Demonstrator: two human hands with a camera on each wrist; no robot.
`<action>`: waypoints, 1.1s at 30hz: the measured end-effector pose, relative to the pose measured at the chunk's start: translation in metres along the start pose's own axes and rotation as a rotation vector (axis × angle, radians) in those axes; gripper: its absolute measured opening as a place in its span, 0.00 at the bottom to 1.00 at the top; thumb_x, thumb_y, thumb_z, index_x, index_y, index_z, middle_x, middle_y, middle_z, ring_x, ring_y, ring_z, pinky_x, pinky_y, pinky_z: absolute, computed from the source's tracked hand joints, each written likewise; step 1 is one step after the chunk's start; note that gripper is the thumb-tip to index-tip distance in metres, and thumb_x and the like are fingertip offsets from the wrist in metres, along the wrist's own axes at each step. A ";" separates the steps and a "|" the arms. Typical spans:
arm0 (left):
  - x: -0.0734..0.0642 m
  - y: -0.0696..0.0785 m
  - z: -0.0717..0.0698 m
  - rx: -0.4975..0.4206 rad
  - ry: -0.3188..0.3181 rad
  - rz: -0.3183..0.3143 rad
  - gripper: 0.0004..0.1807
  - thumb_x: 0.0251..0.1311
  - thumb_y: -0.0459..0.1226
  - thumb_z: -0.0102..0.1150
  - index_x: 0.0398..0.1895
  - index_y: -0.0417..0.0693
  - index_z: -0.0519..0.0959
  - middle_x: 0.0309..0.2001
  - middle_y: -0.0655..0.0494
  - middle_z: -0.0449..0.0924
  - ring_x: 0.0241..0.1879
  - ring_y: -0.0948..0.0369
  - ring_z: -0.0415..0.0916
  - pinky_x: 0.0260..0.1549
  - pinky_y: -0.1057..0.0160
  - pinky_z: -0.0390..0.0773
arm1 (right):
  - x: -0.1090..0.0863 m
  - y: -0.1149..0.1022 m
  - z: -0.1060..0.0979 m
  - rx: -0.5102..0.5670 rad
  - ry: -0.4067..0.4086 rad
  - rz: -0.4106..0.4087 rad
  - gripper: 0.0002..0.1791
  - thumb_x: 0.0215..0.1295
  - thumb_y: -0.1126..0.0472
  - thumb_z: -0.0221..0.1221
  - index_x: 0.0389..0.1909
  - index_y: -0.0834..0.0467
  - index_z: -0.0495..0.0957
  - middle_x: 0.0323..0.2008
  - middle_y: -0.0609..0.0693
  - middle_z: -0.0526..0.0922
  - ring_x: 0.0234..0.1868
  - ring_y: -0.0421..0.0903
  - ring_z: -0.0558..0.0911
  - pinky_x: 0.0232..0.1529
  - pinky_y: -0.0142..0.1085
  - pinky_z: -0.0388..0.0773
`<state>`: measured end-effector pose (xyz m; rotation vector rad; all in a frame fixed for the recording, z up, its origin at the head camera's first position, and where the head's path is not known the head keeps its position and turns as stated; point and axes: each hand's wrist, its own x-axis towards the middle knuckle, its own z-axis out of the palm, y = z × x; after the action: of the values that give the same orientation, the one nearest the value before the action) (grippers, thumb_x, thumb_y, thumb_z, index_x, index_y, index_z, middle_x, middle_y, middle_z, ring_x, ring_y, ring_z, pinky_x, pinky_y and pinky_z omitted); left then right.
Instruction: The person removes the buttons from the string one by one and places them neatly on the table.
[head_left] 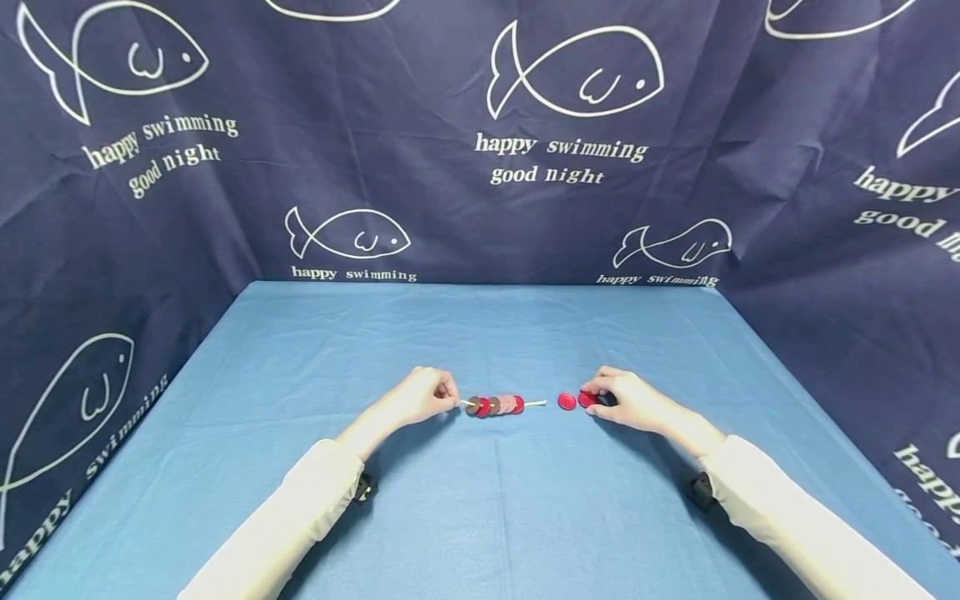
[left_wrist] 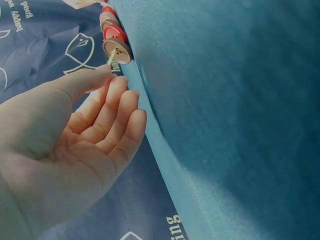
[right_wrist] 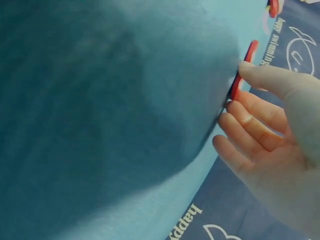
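Note:
Several round buttons in brown, red and pink sit side by side on a pale cord (head_left: 536,404) in the middle of the table. At its left end, my left hand (head_left: 426,396) pinches the cord between thumb and forefinger, right beside a brown button (left_wrist: 119,51). To the right, my right hand (head_left: 630,402) holds a loose red button (head_left: 588,399) at its edges with thumb and forefinger, low at the cloth. Another loose red button (head_left: 567,402) lies flat between that one and the cord's free right end. The right wrist view shows the held button edge-on.
A blue cloth (head_left: 480,333) covers the table. Dark blue curtains (head_left: 450,142) with white fish drawings and lettering hang behind it and at both sides. Dark wrist devices (head_left: 364,487) show under both white sleeves (head_left: 315,492).

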<state>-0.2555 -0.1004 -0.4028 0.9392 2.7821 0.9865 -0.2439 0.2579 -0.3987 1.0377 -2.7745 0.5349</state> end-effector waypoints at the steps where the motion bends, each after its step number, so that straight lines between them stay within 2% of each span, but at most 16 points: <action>1: 0.000 0.000 0.000 0.000 0.000 -0.002 0.03 0.54 0.31 0.60 0.24 0.44 0.80 0.21 0.58 0.80 0.19 0.72 0.70 0.24 0.73 0.72 | 0.000 0.000 -0.001 0.003 -0.009 -0.003 0.15 0.49 0.63 0.69 0.39 0.64 0.82 0.31 0.49 0.78 0.31 0.44 0.74 0.34 0.33 0.72; 7: 0.000 0.000 0.000 -0.004 -0.002 -0.007 0.04 0.55 0.32 0.60 0.24 0.45 0.80 0.21 0.59 0.79 0.18 0.72 0.70 0.24 0.73 0.72 | 0.003 0.000 -0.007 0.016 -0.035 -0.001 0.15 0.50 0.61 0.68 0.39 0.64 0.82 0.30 0.49 0.78 0.31 0.44 0.77 0.35 0.34 0.74; 17: 0.001 -0.001 -0.001 -0.026 0.014 -0.032 0.03 0.54 0.30 0.59 0.25 0.44 0.80 0.22 0.57 0.79 0.19 0.71 0.70 0.23 0.73 0.73 | 0.012 0.000 -0.010 -0.005 0.043 -0.028 0.16 0.52 0.61 0.67 0.41 0.65 0.81 0.34 0.53 0.81 0.37 0.48 0.80 0.41 0.44 0.77; 24: 0.001 0.000 -0.002 -0.031 0.024 -0.029 0.03 0.54 0.31 0.59 0.25 0.44 0.80 0.22 0.57 0.79 0.18 0.71 0.71 0.23 0.73 0.73 | 0.019 -0.005 -0.011 0.009 0.110 -0.076 0.14 0.51 0.64 0.67 0.39 0.65 0.82 0.34 0.52 0.81 0.38 0.47 0.80 0.41 0.43 0.77; 33: 0.000 0.001 -0.001 -0.042 0.002 -0.054 0.03 0.54 0.30 0.59 0.25 0.44 0.80 0.22 0.57 0.79 0.18 0.71 0.70 0.21 0.73 0.73 | 0.026 -0.012 -0.009 0.028 0.085 -0.072 0.15 0.52 0.63 0.67 0.40 0.65 0.81 0.36 0.53 0.81 0.39 0.48 0.80 0.43 0.44 0.77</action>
<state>-0.2551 -0.1005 -0.4015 0.8529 2.7615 1.0342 -0.2552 0.2371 -0.3807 1.0902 -2.6528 0.5957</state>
